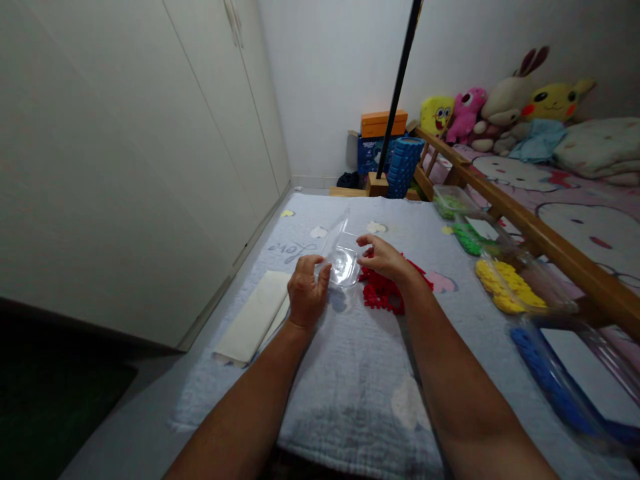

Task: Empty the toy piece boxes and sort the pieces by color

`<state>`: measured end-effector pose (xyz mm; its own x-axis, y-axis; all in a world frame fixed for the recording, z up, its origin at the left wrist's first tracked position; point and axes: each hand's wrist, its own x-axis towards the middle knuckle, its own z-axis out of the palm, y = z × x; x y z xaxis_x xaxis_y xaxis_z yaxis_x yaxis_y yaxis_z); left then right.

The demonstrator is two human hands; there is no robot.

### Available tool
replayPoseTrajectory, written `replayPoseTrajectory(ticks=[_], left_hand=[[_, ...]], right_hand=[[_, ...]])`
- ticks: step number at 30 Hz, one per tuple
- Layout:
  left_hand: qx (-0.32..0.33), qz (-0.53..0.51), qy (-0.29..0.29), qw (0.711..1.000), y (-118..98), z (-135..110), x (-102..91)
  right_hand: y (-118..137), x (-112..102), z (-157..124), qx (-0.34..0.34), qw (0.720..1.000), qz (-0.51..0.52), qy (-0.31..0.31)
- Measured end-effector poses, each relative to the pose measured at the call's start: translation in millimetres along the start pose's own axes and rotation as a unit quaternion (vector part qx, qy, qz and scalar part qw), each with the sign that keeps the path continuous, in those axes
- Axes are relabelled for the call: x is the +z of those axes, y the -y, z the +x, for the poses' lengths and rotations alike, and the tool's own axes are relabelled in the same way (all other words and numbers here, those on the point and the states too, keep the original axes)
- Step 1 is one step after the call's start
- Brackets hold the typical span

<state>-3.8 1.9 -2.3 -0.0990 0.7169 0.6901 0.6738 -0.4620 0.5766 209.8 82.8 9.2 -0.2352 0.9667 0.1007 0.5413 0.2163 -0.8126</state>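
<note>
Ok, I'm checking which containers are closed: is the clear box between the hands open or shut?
Open: the clear box has its lid tilted up beside the left hand, its inside uncovered.

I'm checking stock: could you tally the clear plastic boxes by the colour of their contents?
Green: 2, the farthest box and the next one nearer
Yellow: 1, the yellow box
Blue: 1, the blue box
No contents seen: 1, the open box at the left hand
Total: 5
</note>
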Motion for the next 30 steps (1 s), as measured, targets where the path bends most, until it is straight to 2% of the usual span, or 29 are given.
replayPoseTrajectory(ticks=[3, 6, 10, 12, 14, 18, 22, 26, 30], left_hand=[[-0.055, 0.001, -0.054, 0.997, 10, 9, -3.4], [-0.150, -0.029, -0.099, 0.983, 23, 16, -2.4], [-0.321, -0.153, -0.103, 0.929, 36, 18, 5.9], [-0.370, -0.201, -0.102, 0.901, 39, 17, 10.7], [-0.382, -0.234, -0.102, 0.888, 40, 17, 14.9], [-0.380, -0.256, -0.084, 0.885, 43, 16, 20.6], [-0.393, -0.203, -0.063, 0.895, 49, 14, 22.2], [-0.373, -0.149, -0.055, 0.914, 53, 12, 21.2], [-0.364, -0.130, -0.032, 0.922, 56, 12, 21.1]], right_hand=[[-4, 0, 2, -0.010, 0.999, -0.037, -0.029], [-5, -2, 3, -0.018, 0.996, -0.069, -0.047], [-4, -3, 3, -0.007, 0.993, -0.101, -0.052], [-3, -3, 3, -0.003, 0.992, -0.111, -0.055], [-2, -4, 3, -0.010, 0.990, -0.123, -0.064], [5, -9, 1, -0.033, 0.985, -0.153, -0.066], [20, -16, -6, -0.032, 0.987, -0.155, -0.001], [33, -16, -20, -0.043, 0.988, -0.124, 0.077], [37, -8, -36, -0.074, 0.982, -0.140, 0.104]])
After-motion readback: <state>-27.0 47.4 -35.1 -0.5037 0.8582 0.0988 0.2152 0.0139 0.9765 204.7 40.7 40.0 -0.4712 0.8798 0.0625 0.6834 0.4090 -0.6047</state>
